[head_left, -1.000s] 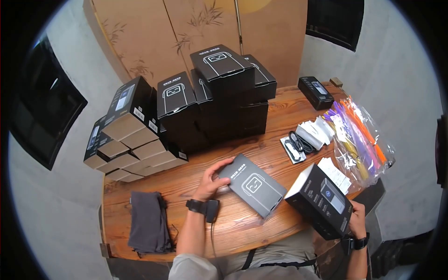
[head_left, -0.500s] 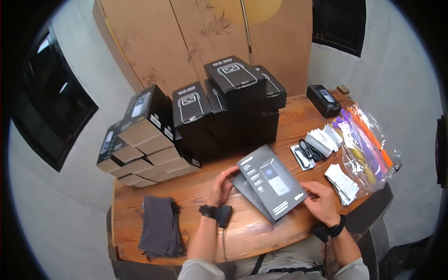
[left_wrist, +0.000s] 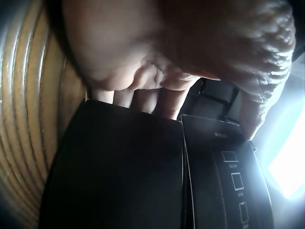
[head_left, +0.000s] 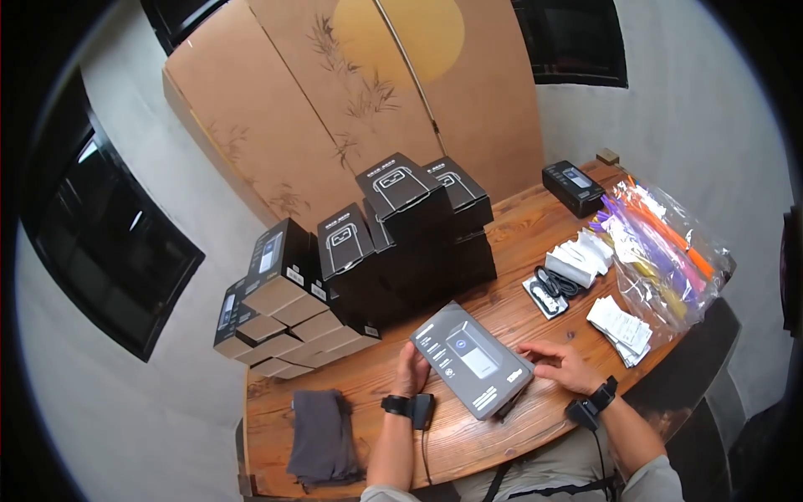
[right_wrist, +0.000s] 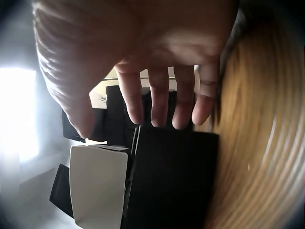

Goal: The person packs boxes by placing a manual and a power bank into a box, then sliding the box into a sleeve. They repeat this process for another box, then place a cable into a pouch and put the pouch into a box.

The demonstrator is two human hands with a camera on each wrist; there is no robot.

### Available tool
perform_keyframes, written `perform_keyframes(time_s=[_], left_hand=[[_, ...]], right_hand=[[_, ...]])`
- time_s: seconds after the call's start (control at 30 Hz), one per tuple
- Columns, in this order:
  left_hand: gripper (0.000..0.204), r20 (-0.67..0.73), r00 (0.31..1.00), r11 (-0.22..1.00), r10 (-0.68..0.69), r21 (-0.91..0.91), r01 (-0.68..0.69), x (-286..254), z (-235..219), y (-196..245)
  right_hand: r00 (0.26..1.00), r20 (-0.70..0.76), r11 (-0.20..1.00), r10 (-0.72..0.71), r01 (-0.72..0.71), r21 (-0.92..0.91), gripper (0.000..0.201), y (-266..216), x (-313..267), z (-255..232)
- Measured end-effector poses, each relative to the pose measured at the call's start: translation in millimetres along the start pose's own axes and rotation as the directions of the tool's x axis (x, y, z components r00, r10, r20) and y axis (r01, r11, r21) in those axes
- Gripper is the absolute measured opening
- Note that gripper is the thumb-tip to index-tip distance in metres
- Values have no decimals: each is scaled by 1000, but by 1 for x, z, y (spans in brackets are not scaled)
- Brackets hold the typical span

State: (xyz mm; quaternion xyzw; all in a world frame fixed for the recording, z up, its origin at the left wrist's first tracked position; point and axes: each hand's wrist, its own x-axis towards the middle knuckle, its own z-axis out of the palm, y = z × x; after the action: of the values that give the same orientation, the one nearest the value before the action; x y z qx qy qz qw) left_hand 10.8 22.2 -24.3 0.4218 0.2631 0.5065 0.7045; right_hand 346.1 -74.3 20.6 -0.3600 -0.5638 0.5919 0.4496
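A dark box with a phone-like device (head_left: 470,356) printed on its top face lies on a second black box (right_wrist: 171,176) near the table's front. The upper box's pale end (right_wrist: 97,183) faces my right hand in the right wrist view. My left hand (head_left: 408,372) stays along the left side of the stack, fingers extended and thumb tip by the upper box's edge. My right hand (head_left: 562,366) is at the opposite end, its loosely straight fingers (right_wrist: 159,102) right at the lower box's edge.
Black boxes (head_left: 343,238) are piled at the back, beside pale-ended boxes (head_left: 305,326). Folded grey cloth (head_left: 324,437) lies front left. Coiled black cable (head_left: 559,283), white packets (head_left: 579,257), paper slips (head_left: 621,330), a bag of colourful strips (head_left: 665,251) and a lone box (head_left: 574,188) occupy the right.
The right hand has brought the printed box over from the right and laid it on the other box, then loosened its grip. The left hand remains alongside. The head view has shifted.
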Motion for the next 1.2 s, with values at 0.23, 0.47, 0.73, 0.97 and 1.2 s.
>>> perform_keyframes(time_s=[0.23,0.47,0.73,0.97,1.2], left_hand=[[64,-109,994,1000,6,23,-4,-8,23,8],[99,-196,916,866,351,440,-237,-69,80,21],[97,75,878,335,473,906,-258,-95,136,10],[54,-258,816,555,517,827,-90,-114,122,13],[52,-245,444,372,862,900,-225,-166,80,80]], right_hand=[[992,69,938,-109,125,-324,59,-18,0,10],[991,53,925,-123,134,-354,58,-10,1,7],[989,47,928,-140,148,-343,55,-8,1,4],[990,47,933,-133,141,-332,54,-4,1,2],[995,35,951,-89,95,-294,54,-2,2,3]])
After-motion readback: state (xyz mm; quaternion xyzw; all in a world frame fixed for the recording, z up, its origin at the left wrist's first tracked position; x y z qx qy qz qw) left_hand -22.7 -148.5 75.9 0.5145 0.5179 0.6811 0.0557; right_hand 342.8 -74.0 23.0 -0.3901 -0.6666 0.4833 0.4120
